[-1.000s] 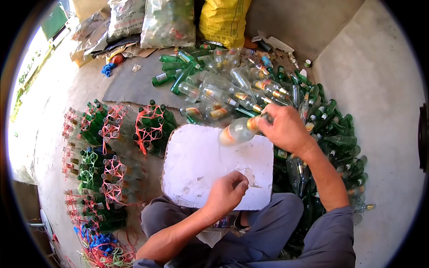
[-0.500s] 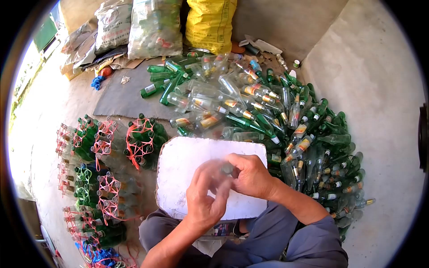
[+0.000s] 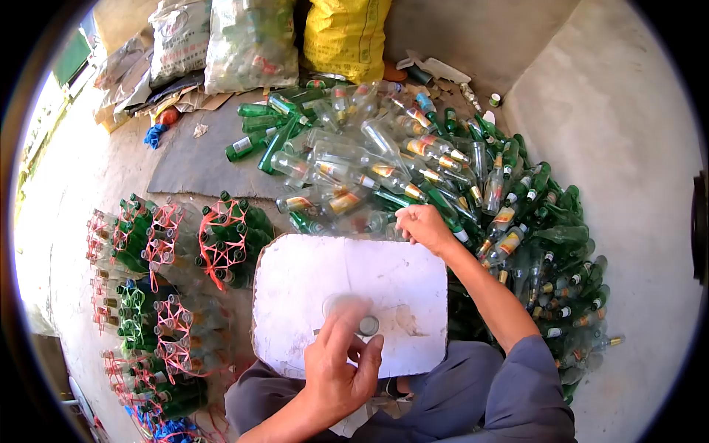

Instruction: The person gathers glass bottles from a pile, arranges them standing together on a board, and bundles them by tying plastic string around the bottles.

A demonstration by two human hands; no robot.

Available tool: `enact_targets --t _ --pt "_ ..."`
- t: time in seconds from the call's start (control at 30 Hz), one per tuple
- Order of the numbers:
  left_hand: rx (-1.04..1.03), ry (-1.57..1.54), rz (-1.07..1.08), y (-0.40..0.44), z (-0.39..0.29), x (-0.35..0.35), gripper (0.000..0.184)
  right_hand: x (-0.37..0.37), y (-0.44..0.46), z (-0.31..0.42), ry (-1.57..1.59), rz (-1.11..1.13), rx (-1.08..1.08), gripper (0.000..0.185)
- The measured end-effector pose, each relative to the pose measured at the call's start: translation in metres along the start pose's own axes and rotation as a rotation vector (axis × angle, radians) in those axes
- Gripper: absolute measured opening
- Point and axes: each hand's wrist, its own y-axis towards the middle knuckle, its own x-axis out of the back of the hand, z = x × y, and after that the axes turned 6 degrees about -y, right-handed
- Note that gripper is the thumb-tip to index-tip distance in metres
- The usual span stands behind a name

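Low over a white board [image 3: 413,295], my left hand [image 3: 340,362] curls around a clear glass bottle [image 3: 368,325], whose round mouth shows between thumb and fingers. Motion blurs the fingertips and the rest of the bottle. Farther forward, at the board's far edge, my right hand [image 3: 427,227] has its fingers drawn together beside the near side of a heap of loose glass bottles [image 3: 391,177]. Whatever those fingers hold, if anything, is too small or hidden to make out.
Bottles bundled with pink and green cord [image 3: 173,244] stand upright on the floor at left. Behind the heap are a yellow sack [image 3: 346,37], a clear sack of bottles [image 3: 251,52] and a white sack [image 3: 179,44]. A concrete wall [image 3: 613,148] rises at right.
My hands, together over the board before, are now apart. My right hand has gone forward to the bottle heap; my left has lowered slightly with the bottle. The view has shifted a little.
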Motion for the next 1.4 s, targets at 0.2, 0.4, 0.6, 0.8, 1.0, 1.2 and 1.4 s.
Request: enact_targets --t 0.2,0.4,0.6,0.8,1.0,1.2,1.4 --pt "-0.171 0.162 0.028 0.01 0.013 0.001 0.043 0.002 0.108 -0.048 -0.545 -0.316 0.157 0.033" --pt "-0.132 0.241 0.162 0.006 0.014 0.012 0.05 -0.006 0.17 -0.045 -0.842 -0.339 0.083 0.046" --pt "-0.227 0.24 0.186 0.017 0.023 0.019 0.053 -0.013 0.211 -0.058 -0.909 -0.311 0.054 0.053" --pt "-0.251 0.257 0.154 0.018 0.029 0.017 0.047 -0.017 0.237 -0.079 -1.006 -0.297 0.001 0.048" --pt "-0.248 0.218 0.148 0.021 0.029 0.017 0.048 -0.019 0.242 -0.081 -1.151 -0.356 0.002 0.032" --pt "-0.266 0.197 0.128 0.025 0.029 0.016 0.05 -0.014 0.239 -0.086 -1.372 -0.333 0.17 0.026" --pt "-0.233 0.211 0.129 0.024 0.024 0.015 0.051 -0.019 0.206 -0.071 -1.199 -0.303 0.354 0.024"
